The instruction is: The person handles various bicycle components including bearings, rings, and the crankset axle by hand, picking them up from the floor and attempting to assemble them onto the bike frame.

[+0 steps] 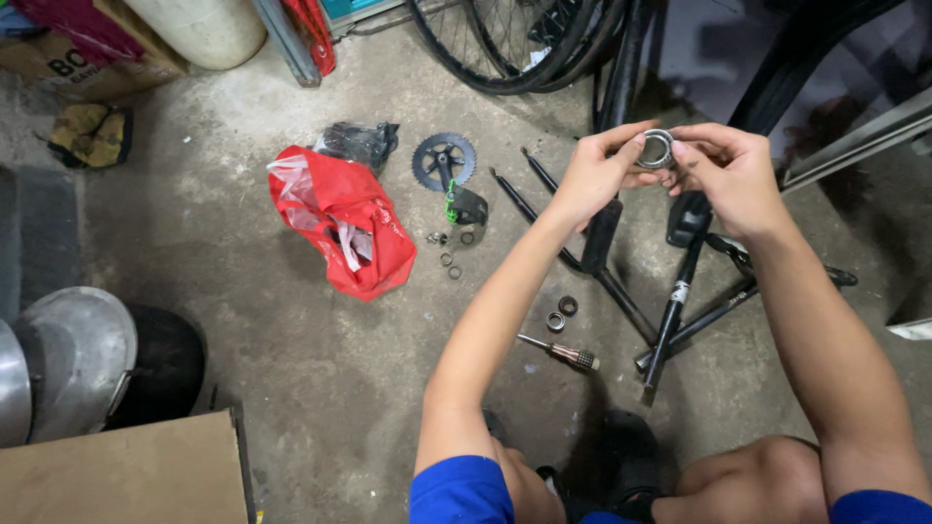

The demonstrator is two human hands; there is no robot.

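Observation:
Both my hands are raised over the concrete floor and pinch one small silver metal ring [657,148] between their fingertips. My left hand [602,173] grips its left side, my right hand [728,175] its right side. Below the hands lies a black bicycle frame [670,301], its thin tubes spread on the floor. Two small rings [561,313] and a screwdriver [561,352] with a ribbed handle lie just in front of my left forearm.
A red plastic bag [345,218] lies left of centre, with a black bag [359,144] behind it. A black chainring with crank and pedal [449,175] and small rings sit beside it. Bicycle wheels [515,44] lean at the back. Metal pots [68,359] and a cardboard box [126,475] are at left.

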